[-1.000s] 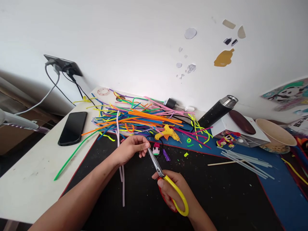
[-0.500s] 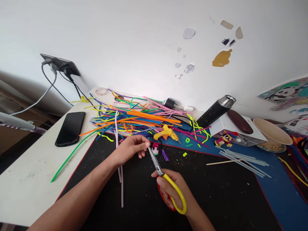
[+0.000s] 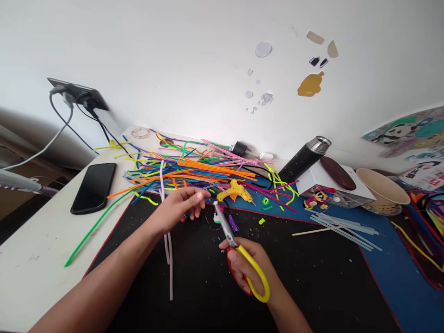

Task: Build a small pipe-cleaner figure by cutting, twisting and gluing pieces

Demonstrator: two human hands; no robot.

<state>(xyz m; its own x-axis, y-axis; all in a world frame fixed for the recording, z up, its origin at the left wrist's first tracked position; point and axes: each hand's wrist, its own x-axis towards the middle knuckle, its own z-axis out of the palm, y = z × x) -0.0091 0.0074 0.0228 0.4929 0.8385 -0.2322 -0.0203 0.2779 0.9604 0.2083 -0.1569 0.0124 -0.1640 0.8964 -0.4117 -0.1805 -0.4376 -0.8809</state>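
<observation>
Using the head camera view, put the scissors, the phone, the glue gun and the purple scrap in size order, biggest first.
1. Scissors and phone, not ranked: the scissors stretch longer, the phone looks broader
2. Glue gun
3. Purple scrap

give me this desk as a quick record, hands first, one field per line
right hand: holds scissors, blades together
left hand: fingers curled near the scissors' tip; anything held is too small to tell
at the tip: small pale bit, unclear what
back of desk: heap of colored pipe cleaners, yellow glue gun in front
left side: dark phone
right side: black flask, bowl
</observation>
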